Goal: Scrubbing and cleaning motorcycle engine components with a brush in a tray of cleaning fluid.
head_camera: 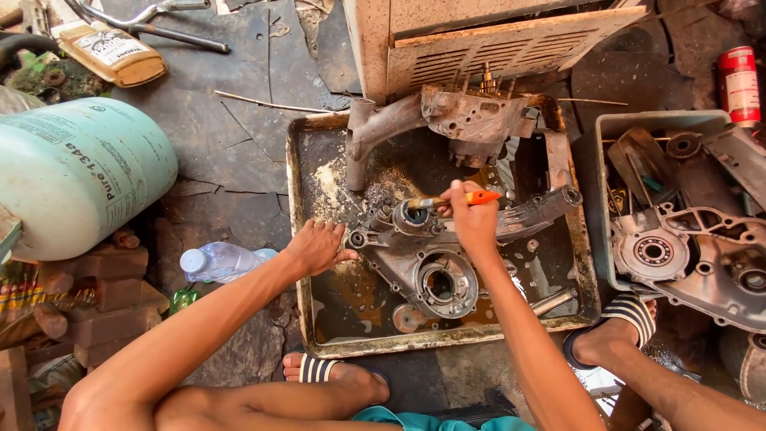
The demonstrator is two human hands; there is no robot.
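A dirty metal tray (297,239) lies on the ground, holding dark oily liquid and a grey engine casing (435,267). My right hand (472,219) grips a brush with an orange handle (483,196); its tip points left at a round opening on the casing's top. My left hand (317,246) rests on the tray's left rim, fingers touching the casing's left end. A second rusty engine part (471,120) lies at the tray's far edge.
A pale green gas cylinder (76,172) lies at left, a plastic bottle (217,262) beside the tray. A grey bin of engine parts (686,231) stands at right, a red can (739,84) beyond it. My sandalled feet (335,375) flank the tray's near edge.
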